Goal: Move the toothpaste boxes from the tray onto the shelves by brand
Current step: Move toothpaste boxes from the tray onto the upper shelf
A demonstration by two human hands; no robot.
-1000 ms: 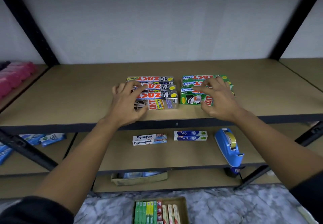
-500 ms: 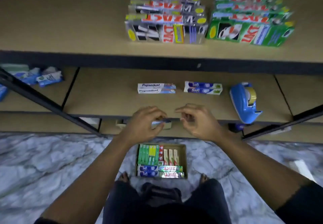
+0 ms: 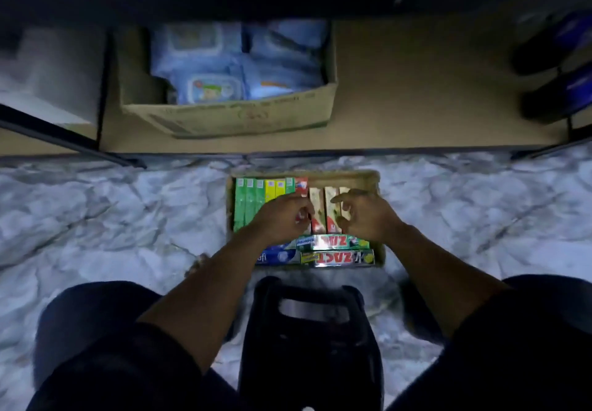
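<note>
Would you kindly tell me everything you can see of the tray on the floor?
The tray is a shallow, rectangular, open-topped tan box, seemingly cardboard, lying flat on the marbled floor before a shelf. It is packed with toothpaste boxes: most lengthwise, a few crosswise at its near end. The left hand and right hand reach into its middle, curled over boxes; whether they grip is unclear.

Both bare forearms are stretched forward, converging. The left grip [image 3: 282, 218] is held knuckles-up, fingers curled under, any hold hidden. The right grip [image 3: 365, 215] is loosely curled, forefinger pointed left, nothing held.
</note>
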